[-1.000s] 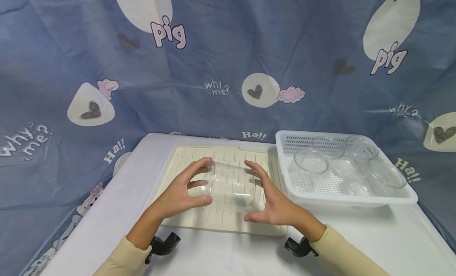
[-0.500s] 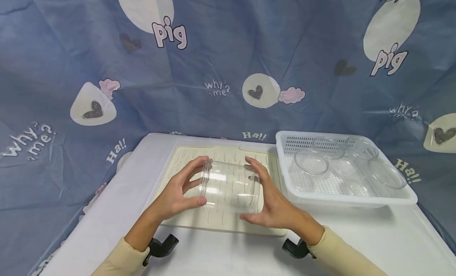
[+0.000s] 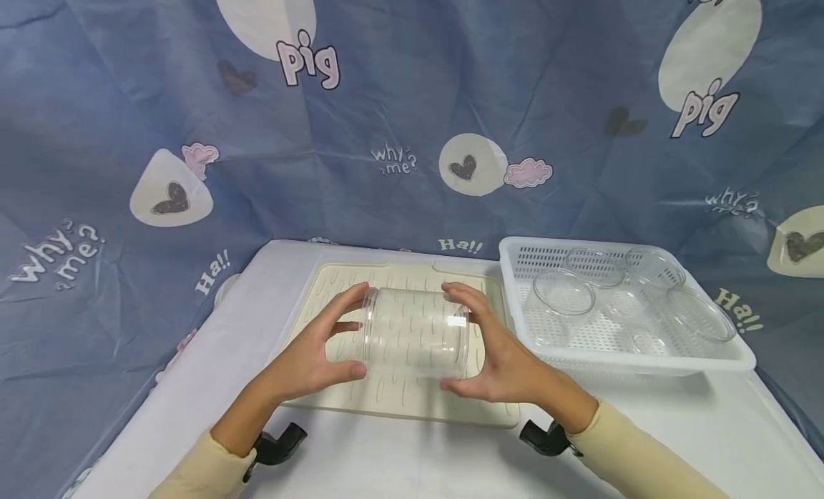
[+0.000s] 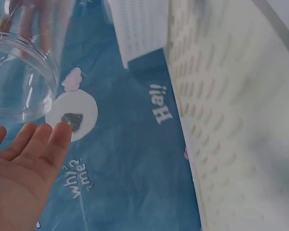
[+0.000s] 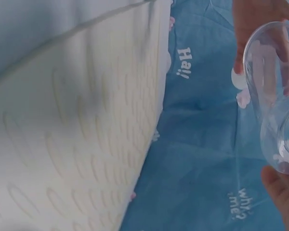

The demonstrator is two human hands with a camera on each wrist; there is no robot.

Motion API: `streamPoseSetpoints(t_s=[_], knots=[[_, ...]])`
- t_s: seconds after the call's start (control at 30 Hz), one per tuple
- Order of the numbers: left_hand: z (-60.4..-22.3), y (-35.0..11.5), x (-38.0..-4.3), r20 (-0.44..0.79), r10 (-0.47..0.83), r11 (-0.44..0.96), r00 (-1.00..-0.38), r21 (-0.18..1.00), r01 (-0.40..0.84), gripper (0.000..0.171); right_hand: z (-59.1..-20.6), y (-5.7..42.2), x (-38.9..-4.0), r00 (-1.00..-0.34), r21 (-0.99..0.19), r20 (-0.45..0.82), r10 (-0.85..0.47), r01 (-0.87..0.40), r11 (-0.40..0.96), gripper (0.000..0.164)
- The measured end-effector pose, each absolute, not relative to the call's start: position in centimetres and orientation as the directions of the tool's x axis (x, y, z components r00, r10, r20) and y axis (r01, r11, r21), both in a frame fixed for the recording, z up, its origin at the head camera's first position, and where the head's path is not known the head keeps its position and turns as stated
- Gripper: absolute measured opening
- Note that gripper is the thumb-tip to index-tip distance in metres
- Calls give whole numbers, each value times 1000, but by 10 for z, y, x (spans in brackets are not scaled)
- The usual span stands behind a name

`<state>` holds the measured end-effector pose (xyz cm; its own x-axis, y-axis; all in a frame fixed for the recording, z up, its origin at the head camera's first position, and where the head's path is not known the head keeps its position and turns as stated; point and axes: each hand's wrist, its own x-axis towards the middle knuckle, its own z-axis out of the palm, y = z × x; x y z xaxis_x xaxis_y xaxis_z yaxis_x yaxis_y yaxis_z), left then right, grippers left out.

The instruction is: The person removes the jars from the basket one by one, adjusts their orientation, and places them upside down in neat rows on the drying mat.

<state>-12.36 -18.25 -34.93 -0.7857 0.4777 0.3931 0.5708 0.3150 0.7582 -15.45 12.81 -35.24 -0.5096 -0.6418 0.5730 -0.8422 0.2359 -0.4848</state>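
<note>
A clear, transparent jar (image 3: 415, 331) lies sideways between my two hands, held up over a cream ribbed mat (image 3: 399, 400). Its ringed rim is at the left and its base at the right. My left hand (image 3: 315, 349) holds the rim end, thumb below and fingers above. At the base end, my right hand (image 3: 508, 363) grips with thumb and fingers spread around it. In the left wrist view, the left hand's fingertips (image 4: 61, 131) are right at the jar's rim (image 4: 50, 77). The right wrist view catches the jar (image 5: 269, 110) and part of the right hand (image 5: 282, 192).
To the right of the mat stands a white perforated basket (image 3: 618, 361) with several clear round containers (image 3: 563, 309) inside. A white-covered table (image 3: 412, 460) carries everything. Behind it hangs a blue printed cloth (image 3: 380, 70).
The jar has shifted slightly left and levelled from a tilt, turning a little in the hands. The left hand has moved slightly left with it. Both hands still hold it.
</note>
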Motion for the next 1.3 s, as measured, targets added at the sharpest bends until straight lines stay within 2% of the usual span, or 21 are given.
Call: streamPoseSetpoints(t_s=[0.17, 0.37, 0.6, 0.83, 1.1, 1.3], knots=[[-356, -199, -118, 390, 460, 464, -798, 660, 590, 97, -338, 135, -159, -500, -440, 564, -657, -855, 274, 117], [-366, -218, -109, 288, 379, 661, -879, 581, 475, 88, -323, 141, -166, -464, -364, 567, -681, -882, 298, 118], [-382, -241, -105, 171, 346, 805, -923, 451, 386, 70, -310, 141, -170, -457, -249, 519, -722, -889, 384, 115], [-400, -256, -106, 107, 331, 865, -937, 363, 347, 64, -292, 140, -171, -477, -207, 447, -757, -878, 431, 116], [-414, -257, -107, 142, 350, 893, -926, 247, 376, 63, -276, 138, -173, -489, -179, 391, -780, -872, 456, 113], [-419, -253, -110, 118, 365, 894, -924, 234, 383, 61, -274, 135, -174, -483, -180, 389, -784, -875, 450, 111]])
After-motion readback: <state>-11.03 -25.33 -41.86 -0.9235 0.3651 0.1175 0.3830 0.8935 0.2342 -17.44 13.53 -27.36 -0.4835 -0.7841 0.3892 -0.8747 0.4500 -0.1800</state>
